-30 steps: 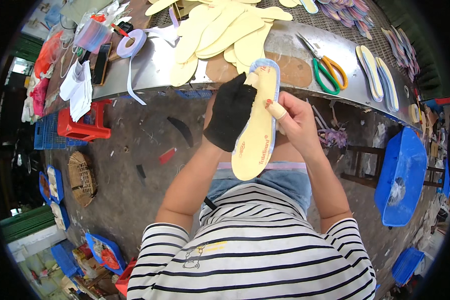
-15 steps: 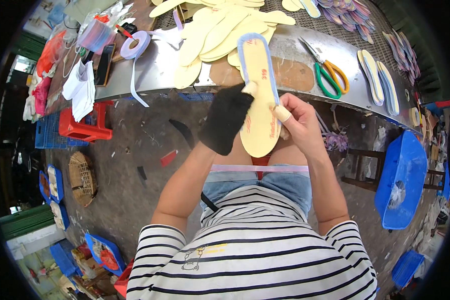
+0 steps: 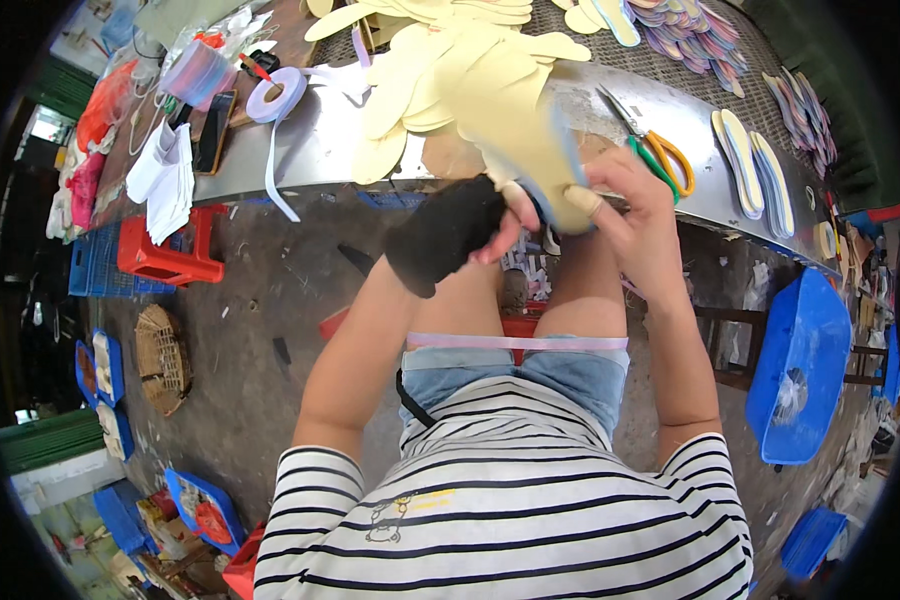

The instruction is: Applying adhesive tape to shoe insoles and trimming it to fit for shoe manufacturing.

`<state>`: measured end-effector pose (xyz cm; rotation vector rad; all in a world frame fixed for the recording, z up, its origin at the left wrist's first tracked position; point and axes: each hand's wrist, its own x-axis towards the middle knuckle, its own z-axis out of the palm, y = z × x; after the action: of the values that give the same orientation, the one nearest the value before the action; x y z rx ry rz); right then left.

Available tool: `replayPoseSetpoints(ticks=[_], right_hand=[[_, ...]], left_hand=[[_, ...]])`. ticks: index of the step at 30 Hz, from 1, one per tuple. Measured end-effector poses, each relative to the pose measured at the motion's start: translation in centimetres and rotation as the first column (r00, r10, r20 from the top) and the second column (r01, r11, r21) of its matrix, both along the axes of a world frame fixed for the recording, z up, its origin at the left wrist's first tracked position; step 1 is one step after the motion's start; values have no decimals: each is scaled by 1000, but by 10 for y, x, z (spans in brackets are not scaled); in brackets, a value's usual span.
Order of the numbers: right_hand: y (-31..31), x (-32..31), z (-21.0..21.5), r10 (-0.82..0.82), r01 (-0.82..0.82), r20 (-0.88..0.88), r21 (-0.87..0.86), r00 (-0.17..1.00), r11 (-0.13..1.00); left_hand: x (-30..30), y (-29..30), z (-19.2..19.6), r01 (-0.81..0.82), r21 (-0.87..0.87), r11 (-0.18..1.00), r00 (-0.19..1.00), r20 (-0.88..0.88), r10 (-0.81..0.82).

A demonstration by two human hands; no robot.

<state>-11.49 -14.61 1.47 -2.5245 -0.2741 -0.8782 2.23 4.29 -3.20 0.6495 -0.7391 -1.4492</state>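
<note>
Both hands hold one pale yellow shoe insole (image 3: 525, 135) with a light blue edge, tipped away from me over the front of the metal table (image 3: 310, 160). My left hand (image 3: 460, 230) wears a black fingerless glove and grips the insole's near end from the left. My right hand (image 3: 635, 210), with tape on a fingertip, pinches the near end from the right. A pile of yellow insoles (image 3: 420, 70) lies on the table just beyond.
Scissors with green and orange handles (image 3: 655, 150) lie right of my hands. A roll of lilac tape (image 3: 275, 95), white papers (image 3: 165, 175) and a phone sit at the left. Finished soles (image 3: 755, 170) line the right. A red stool (image 3: 165, 255) and blue tubs (image 3: 800, 370) stand on the floor.
The insole has swung from near my lap up and forward, now reaching over the table's edge. Both hands moved forward with it.
</note>
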Motion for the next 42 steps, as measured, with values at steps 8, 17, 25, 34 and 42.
replayPoseSetpoints(ticks=[8, 17, 25, 34, 42], right_hand=[[20, -11, -34, 339, 155, -272, 930, 901, 333], [12, -14, -41, 114, 154, -230, 874, 966, 460], [-80, -46, -62, -331, 403, -265, 777, 906, 483], [-375, -152, -84, -971, 970, -34, 46, 238, 237], [-378, -161, -96, -904, 909, -161, -75, 396, 411]], left_hand=[[-39, -13, 23, -705, 167, 689, 673, 464, 576], [-50, -29, 15, -702, 99, 705, 647, 502, 573], [-60, -49, -15, -689, 227, 689, 668, 567, 481], [-39, 103, -104, -758, 483, 438, 649, 626, 433], [-78, 202, -199, -783, 196, 590, 355, 920, 166]])
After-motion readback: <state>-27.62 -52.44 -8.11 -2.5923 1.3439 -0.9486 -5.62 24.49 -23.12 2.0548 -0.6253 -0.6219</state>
